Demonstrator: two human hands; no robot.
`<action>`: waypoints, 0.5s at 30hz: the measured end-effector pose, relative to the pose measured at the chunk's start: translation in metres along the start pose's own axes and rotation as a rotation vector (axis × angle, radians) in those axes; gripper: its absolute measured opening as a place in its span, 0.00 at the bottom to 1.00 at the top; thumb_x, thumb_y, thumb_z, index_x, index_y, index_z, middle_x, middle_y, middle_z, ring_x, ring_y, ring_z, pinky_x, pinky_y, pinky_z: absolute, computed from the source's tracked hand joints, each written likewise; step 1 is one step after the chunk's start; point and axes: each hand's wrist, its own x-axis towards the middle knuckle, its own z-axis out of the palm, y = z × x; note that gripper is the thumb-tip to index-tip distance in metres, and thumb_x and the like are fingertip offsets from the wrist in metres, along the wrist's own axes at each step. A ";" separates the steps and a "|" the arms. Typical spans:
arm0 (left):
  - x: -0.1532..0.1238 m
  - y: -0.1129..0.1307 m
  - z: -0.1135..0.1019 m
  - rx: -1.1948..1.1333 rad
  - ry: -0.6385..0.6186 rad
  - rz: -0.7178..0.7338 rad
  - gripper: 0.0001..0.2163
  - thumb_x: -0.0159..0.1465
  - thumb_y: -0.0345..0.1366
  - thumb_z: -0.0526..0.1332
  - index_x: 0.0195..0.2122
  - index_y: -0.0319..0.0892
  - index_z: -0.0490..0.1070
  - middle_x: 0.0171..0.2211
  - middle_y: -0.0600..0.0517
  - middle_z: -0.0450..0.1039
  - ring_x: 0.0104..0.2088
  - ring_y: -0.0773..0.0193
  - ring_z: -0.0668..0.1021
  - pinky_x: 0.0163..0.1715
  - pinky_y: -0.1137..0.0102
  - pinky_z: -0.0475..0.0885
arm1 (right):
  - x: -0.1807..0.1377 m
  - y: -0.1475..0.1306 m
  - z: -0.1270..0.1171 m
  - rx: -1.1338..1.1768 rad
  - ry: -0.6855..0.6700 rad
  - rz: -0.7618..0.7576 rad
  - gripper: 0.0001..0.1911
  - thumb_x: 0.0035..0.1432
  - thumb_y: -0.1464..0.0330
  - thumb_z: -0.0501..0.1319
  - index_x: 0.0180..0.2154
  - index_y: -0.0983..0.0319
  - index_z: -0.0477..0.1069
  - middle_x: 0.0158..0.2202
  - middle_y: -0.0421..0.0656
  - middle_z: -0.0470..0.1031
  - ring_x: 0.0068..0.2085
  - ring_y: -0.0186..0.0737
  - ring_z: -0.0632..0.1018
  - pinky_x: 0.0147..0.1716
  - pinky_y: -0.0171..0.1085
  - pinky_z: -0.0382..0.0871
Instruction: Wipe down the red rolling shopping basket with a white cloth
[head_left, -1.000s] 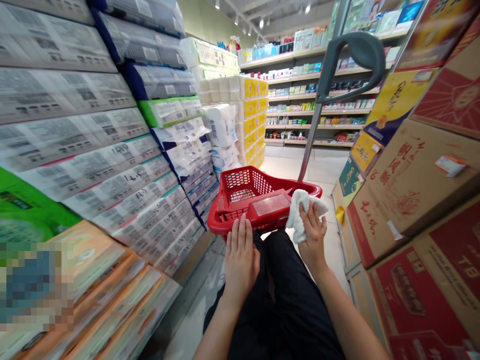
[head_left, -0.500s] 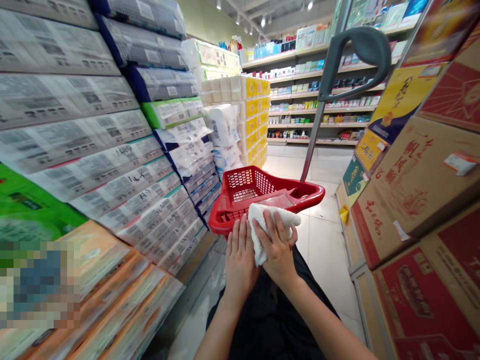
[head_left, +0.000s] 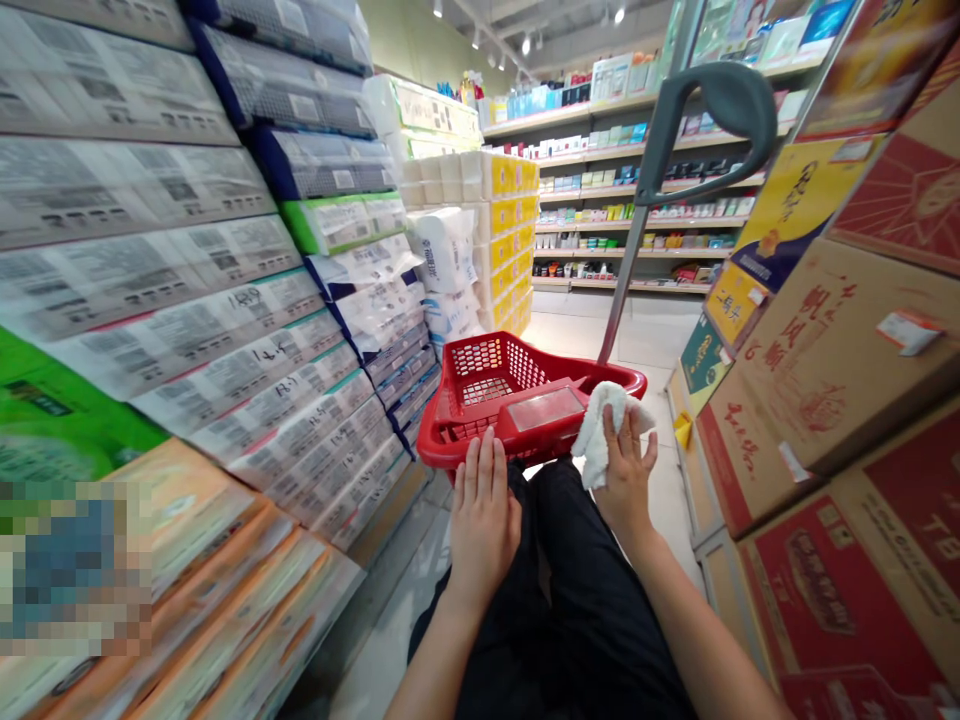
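Left hand (head_left: pixel 485 510) flat, fingers together, fingertips touching near rim of red basket (head_left: pixel 480 385). Right hand (head_left: pixel 628 468) presses white cloth (head_left: pixel 600 428) against basket's near right corner, fingers curled on the cloth. Grey handle (head_left: pixel 701 120) rises from the far rim, tilted right. Narrow aisle: stacked tissue packs (head_left: pixel 225 330) close on the left, cardboard boxes (head_left: pixel 825 370) close on the right, open floor (head_left: pixel 637 335) beyond the basket.
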 end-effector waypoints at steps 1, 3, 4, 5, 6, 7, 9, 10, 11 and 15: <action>0.000 0.000 0.000 -0.003 0.002 -0.002 0.37 0.63 0.28 0.55 0.71 0.36 0.37 0.71 0.42 0.49 0.71 0.52 0.50 0.67 0.55 0.55 | 0.000 -0.008 -0.001 0.023 -0.001 0.013 0.44 0.58 0.74 0.51 0.71 0.58 0.32 0.72 0.53 0.43 0.72 0.53 0.45 0.65 0.63 0.41; 0.000 0.000 0.000 -0.011 0.004 -0.004 0.37 0.63 0.28 0.55 0.71 0.36 0.38 0.71 0.42 0.48 0.71 0.52 0.50 0.67 0.55 0.55 | -0.003 -0.032 -0.002 0.063 0.002 0.004 0.43 0.59 0.73 0.51 0.71 0.60 0.33 0.72 0.54 0.43 0.72 0.54 0.44 0.65 0.63 0.40; 0.000 -0.001 0.000 -0.014 0.002 -0.004 0.37 0.63 0.28 0.54 0.71 0.36 0.38 0.71 0.42 0.48 0.71 0.52 0.50 0.67 0.55 0.55 | -0.006 -0.047 -0.002 0.074 -0.001 -0.016 0.42 0.60 0.72 0.51 0.71 0.60 0.34 0.72 0.54 0.43 0.72 0.55 0.44 0.65 0.63 0.40; -0.001 -0.002 -0.001 -0.015 0.001 0.002 0.37 0.63 0.28 0.54 0.71 0.35 0.38 0.71 0.42 0.48 0.71 0.52 0.50 0.67 0.55 0.55 | -0.009 -0.062 -0.002 0.082 -0.013 -0.051 0.42 0.61 0.71 0.52 0.71 0.60 0.35 0.72 0.54 0.43 0.72 0.55 0.44 0.65 0.63 0.39; -0.001 -0.003 -0.001 -0.014 0.001 0.012 0.36 0.63 0.28 0.54 0.71 0.35 0.39 0.71 0.41 0.48 0.71 0.52 0.50 0.66 0.55 0.56 | -0.012 -0.075 -0.002 0.089 -0.030 -0.093 0.41 0.61 0.71 0.52 0.71 0.60 0.36 0.72 0.54 0.44 0.72 0.55 0.44 0.65 0.62 0.39; -0.001 -0.005 -0.001 -0.010 0.003 0.024 0.36 0.63 0.29 0.54 0.71 0.35 0.40 0.71 0.41 0.48 0.71 0.51 0.50 0.66 0.55 0.57 | -0.015 -0.087 -0.001 0.093 -0.047 -0.134 0.40 0.62 0.70 0.53 0.71 0.59 0.38 0.72 0.54 0.45 0.72 0.55 0.45 0.66 0.61 0.38; -0.002 -0.008 -0.001 0.004 0.010 0.050 0.34 0.64 0.30 0.54 0.71 0.36 0.43 0.70 0.41 0.50 0.71 0.51 0.51 0.66 0.55 0.58 | -0.019 -0.102 0.000 0.095 -0.063 -0.201 0.38 0.63 0.69 0.54 0.70 0.60 0.42 0.71 0.53 0.49 0.72 0.52 0.46 0.66 0.60 0.38; -0.003 -0.009 -0.001 0.010 0.012 0.057 0.34 0.64 0.30 0.54 0.70 0.36 0.44 0.70 0.42 0.50 0.71 0.51 0.51 0.66 0.55 0.58 | -0.020 -0.104 0.001 0.092 -0.062 -0.226 0.37 0.63 0.68 0.54 0.70 0.60 0.45 0.70 0.53 0.51 0.72 0.52 0.47 0.66 0.59 0.38; -0.003 -0.009 -0.001 0.015 0.009 0.059 0.33 0.64 0.30 0.54 0.70 0.36 0.45 0.70 0.42 0.50 0.71 0.51 0.51 0.66 0.55 0.58 | -0.021 -0.103 0.001 0.088 -0.055 -0.244 0.36 0.63 0.68 0.55 0.70 0.60 0.47 0.70 0.52 0.52 0.71 0.51 0.48 0.67 0.59 0.38; -0.003 -0.006 0.000 0.014 -0.007 0.034 0.34 0.64 0.29 0.54 0.70 0.35 0.43 0.71 0.41 0.49 0.71 0.52 0.50 0.66 0.55 0.58 | -0.020 -0.079 0.000 0.062 -0.028 -0.282 0.35 0.62 0.69 0.55 0.69 0.56 0.49 0.69 0.49 0.57 0.70 0.49 0.54 0.67 0.58 0.37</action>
